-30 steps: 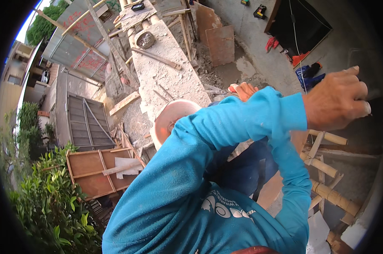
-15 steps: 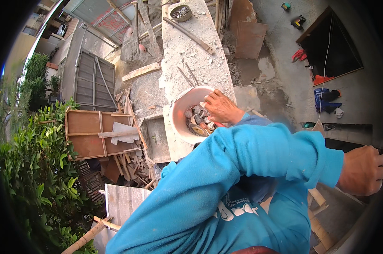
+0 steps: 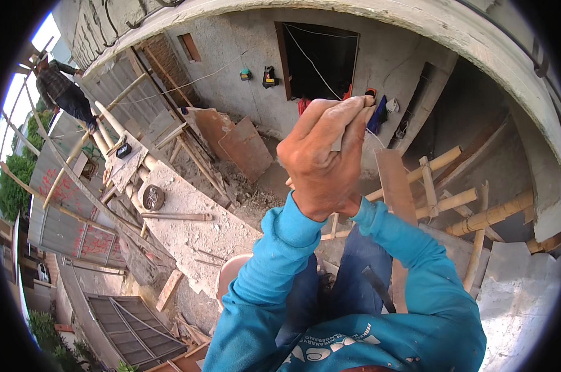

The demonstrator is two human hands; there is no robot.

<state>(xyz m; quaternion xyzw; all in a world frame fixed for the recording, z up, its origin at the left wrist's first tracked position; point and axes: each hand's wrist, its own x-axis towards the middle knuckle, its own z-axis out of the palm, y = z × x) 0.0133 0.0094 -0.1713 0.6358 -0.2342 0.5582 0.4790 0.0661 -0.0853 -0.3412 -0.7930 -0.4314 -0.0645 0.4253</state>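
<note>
My left hand (image 3: 314, 155) is raised in front of me, its back toward me. Its dusty fingers are bent and pressed together. A small pale grey sliver shows between them, too little to name. Behind it is my right hand (image 3: 350, 206), touching or nearly so; little beyond its wrist shows, and its fingers are hidden. Below and left of my hands stands the pale pink bucket (image 3: 228, 274), mostly covered by my left sleeve, its contents out of sight.
A rubble-strewn plank platform (image 3: 187, 229) bears a round bowl (image 3: 153, 197), a wooden-handled bar (image 3: 178, 217) and thin rods. Another person (image 3: 66, 93) stands on the far left scaffold. Bamboo poles (image 3: 445, 204) lie to the right, before a grey wall (image 3: 224, 49) with a dark opening.
My view has swung up and to the right. One hand has left the bucket of small loose pieces; the other, a fist off to the right, has come in. Both are now together.
</note>
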